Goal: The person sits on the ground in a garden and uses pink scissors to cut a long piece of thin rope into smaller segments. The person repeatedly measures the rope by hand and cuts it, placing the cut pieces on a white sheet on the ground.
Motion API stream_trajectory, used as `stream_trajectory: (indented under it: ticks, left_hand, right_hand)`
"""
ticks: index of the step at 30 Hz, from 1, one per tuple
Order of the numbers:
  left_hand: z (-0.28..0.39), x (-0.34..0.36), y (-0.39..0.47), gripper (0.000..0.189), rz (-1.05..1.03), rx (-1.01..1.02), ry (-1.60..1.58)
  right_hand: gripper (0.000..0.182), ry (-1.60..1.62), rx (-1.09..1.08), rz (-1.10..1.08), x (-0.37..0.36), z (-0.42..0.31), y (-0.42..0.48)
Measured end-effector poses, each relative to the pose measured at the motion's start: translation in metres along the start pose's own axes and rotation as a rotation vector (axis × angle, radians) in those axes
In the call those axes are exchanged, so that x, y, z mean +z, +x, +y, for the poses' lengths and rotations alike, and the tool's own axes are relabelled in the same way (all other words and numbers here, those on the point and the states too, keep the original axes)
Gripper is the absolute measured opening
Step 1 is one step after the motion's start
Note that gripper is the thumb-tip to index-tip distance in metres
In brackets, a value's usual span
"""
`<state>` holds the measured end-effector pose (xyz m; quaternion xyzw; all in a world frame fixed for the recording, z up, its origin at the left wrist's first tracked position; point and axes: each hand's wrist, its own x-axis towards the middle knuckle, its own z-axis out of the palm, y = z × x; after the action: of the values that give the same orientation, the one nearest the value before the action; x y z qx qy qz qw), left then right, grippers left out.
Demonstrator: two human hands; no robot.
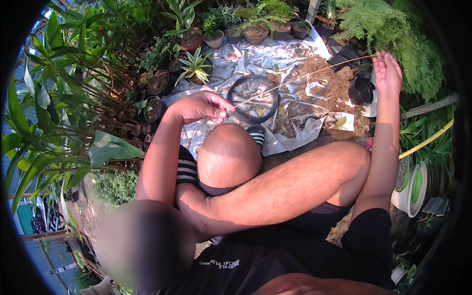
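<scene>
A long thin, light-brown rod (276,87), a stiff wire or a slender stem, runs slightly bowed between my hands. My left hand (206,107) pinches one end part between thumb and fingers, just above my raised knee. At the upper right, my right hand (387,72) has the far end at its thumb and fingertips, palm turned up. Beneath the rod lies a coil of dark wire or thin tubing (254,120) on a crumpled white plastic sheet (295,136).
Potted plants (254,35) line the sheet's far edge, and tall leafy plants (73,110) crowd the left. Loose soil (313,77) covers part of the sheet. On the right are a black pot (361,91), a feathery fern (398,40), a yellow hose (427,139) and a white planter (407,199).
</scene>
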<state>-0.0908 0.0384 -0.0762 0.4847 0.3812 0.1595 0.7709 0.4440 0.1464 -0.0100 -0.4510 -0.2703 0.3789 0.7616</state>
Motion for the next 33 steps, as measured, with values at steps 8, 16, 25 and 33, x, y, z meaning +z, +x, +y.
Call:
stream_trajectory:
  ticks: [8,16,25,33]
  left_hand:
    - [-0.004,-0.004,-0.002,0.026,-0.094,0.091,-0.047]
    - [0.005,0.013,-0.016,0.015,0.101,-0.082,0.144]
    - [0.003,0.008,-0.031,0.012,-0.001,0.049,-0.082]
    - [0.005,0.010,-0.049,0.013,-0.119,0.121,-0.232]
  right_hand:
    - [0.020,0.025,0.031,-0.022,-0.012,0.001,0.008]
    - [0.023,0.024,0.012,-0.047,-0.009,-0.009,-0.005]
    - [0.024,0.011,-0.006,-0.032,-0.024,-0.012,0.002]
    - [0.024,0.013,-0.057,-0.019,-0.021,-0.015,0.007]
